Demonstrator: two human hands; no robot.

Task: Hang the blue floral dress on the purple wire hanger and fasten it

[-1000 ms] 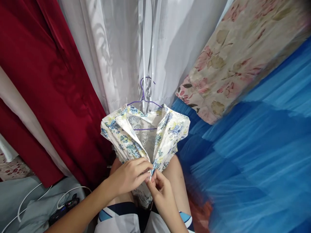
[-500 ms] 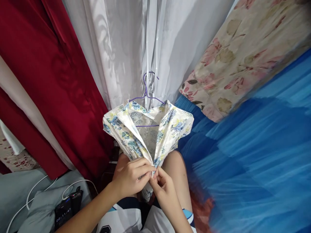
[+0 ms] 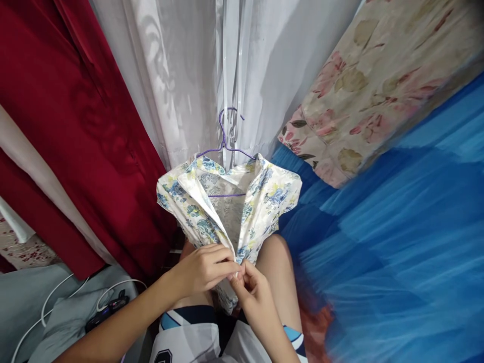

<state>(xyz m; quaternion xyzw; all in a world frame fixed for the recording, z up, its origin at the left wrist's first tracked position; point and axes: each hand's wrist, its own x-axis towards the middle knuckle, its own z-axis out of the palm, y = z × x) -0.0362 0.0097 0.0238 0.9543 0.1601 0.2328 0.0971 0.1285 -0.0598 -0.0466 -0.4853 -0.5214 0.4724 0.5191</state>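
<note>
A white short-sleeved blouse [image 3: 200, 212] with blue and yellow flowers hangs on a purple hanger [image 3: 224, 146] over my lap. Its front gapes in a V from the collar down to my fingers. My left hand [image 3: 207, 267] pinches the front edge at the bottom of the V. Right beside it my right hand [image 3: 252, 283] grips the same spot, thumb and fingers pressed together on the cloth. Whatever small fastening may lie between the fingertips is hidden. Below the hands the blouse's lower part bunches between my knees.
Red curtain-like cloth [image 3: 98, 131] hangs to the left, white drapery [image 3: 189, 75] behind the hanger. A floral cloth [image 3: 348, 111] and blue tulle [image 3: 393, 242] fill the right. A phone [image 3: 99, 318] and white cable [image 3: 45, 302] lie on a grey-green surface at lower left.
My left forearm has swung lower and now covers most of the phone. The blouse and hanger have shifted slightly left in view. Both hands stay pinched on the front edge.
</note>
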